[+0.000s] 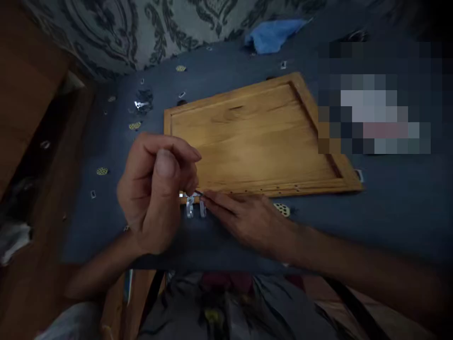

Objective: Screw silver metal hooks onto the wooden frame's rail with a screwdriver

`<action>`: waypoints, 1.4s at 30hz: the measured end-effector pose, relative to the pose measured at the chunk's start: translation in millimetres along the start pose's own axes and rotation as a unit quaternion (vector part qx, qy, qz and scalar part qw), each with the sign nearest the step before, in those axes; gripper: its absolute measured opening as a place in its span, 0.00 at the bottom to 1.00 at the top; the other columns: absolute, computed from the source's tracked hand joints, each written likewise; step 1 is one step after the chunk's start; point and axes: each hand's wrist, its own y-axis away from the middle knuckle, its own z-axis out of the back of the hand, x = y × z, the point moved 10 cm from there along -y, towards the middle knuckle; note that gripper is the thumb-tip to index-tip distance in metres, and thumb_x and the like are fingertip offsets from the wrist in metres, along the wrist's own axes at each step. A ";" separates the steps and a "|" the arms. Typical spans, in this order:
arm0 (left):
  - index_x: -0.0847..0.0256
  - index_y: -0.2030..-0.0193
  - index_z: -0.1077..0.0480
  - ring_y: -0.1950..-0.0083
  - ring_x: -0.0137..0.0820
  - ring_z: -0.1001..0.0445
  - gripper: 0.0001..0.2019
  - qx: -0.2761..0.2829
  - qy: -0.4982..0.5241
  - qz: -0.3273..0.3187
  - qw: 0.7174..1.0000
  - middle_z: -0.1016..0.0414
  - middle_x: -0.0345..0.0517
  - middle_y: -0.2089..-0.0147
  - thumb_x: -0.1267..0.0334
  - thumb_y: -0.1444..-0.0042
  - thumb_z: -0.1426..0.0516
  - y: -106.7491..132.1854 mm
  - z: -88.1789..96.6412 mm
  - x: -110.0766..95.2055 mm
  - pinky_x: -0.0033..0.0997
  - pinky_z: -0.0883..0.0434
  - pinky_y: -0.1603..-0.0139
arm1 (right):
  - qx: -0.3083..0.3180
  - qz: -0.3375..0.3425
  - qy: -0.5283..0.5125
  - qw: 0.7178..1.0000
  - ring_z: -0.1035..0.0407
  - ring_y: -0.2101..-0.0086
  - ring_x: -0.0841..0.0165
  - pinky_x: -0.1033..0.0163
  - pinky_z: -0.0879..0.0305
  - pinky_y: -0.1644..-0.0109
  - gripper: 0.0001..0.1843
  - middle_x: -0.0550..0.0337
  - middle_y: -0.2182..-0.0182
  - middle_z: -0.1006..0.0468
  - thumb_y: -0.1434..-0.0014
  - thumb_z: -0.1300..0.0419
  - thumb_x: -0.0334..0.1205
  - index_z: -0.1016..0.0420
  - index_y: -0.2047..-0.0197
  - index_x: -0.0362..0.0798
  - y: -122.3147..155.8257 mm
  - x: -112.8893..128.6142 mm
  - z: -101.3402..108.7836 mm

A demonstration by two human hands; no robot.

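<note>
Head view: one wooden panel [244, 137] is lying on the dark tablecloth [92, 217], which is stretching beyond its left and far edges. Two shiny metal tabs [190, 208] are jutting past its front edge. The left hand [155, 189] is curling closed beside them, contents hidden; the right hand [253, 218] is extending fingers there, its grip unclear. One blue cloth [271, 38] is lying beyond.

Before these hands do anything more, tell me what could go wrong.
The thin dark piece by the right hand could slip and jab a fingertip, with the left hand so close. The shiny metal fitting at the near edge of the wooden panel might shift; I can't tell whether it's fastened. The panel could slide on the blue tablecloth, since neither hand holds its far side.
</note>
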 end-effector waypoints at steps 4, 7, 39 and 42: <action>0.54 0.61 0.25 0.78 0.28 0.39 0.06 0.035 -0.008 -0.012 0.999 0.38 0.38 0.76 0.57 0.34 0.41 0.4 -7.1 0.2 0.34 0.38 0.79 | 0.001 0.005 0.005 1.000 0.23 0.61 0.64 0.60 0.26 0.67 0.21 0.50 0.43 0.23 0.38 0.42 0.27 0.25 0.41 0.42 -1.2 -0.1 -1.7; 0.55 0.57 0.25 0.75 0.28 0.36 0.08 0.071 -0.074 -0.059 0.993 0.36 0.38 0.73 0.59 0.31 0.45 -3.0 -9.6 -4.5 0.34 0.36 0.76 | 0.000 -0.002 -0.003 1.000 0.23 0.61 0.66 0.61 0.26 0.63 0.20 0.52 0.43 0.22 0.35 0.46 0.26 0.25 0.42 0.43 -1.3 -1.2 -1.0; 0.47 0.51 0.26 0.62 0.33 0.23 0.15 0.158 -0.319 -0.116 0.927 0.25 0.40 0.60 0.63 0.45 0.32 -17.0 1.1 -14.8 0.35 0.21 0.67 | -0.005 -0.004 -0.014 1.000 0.23 0.62 0.64 0.57 0.25 0.66 0.20 0.52 0.43 0.22 0.34 0.46 0.27 0.25 0.41 0.42 -0.6 -1.6 -0.6; 0.45 0.49 0.26 0.61 0.32 0.23 0.16 0.170 -0.323 -0.117 0.923 0.24 0.39 0.58 0.63 0.43 0.33 -16.6 0.5 -15.0 0.34 0.21 0.66 | -0.012 -0.003 -0.011 1.000 0.23 0.63 0.65 0.59 0.26 0.67 0.20 0.53 0.44 0.22 0.35 0.46 0.27 0.25 0.42 0.43 -0.9 -1.4 1.1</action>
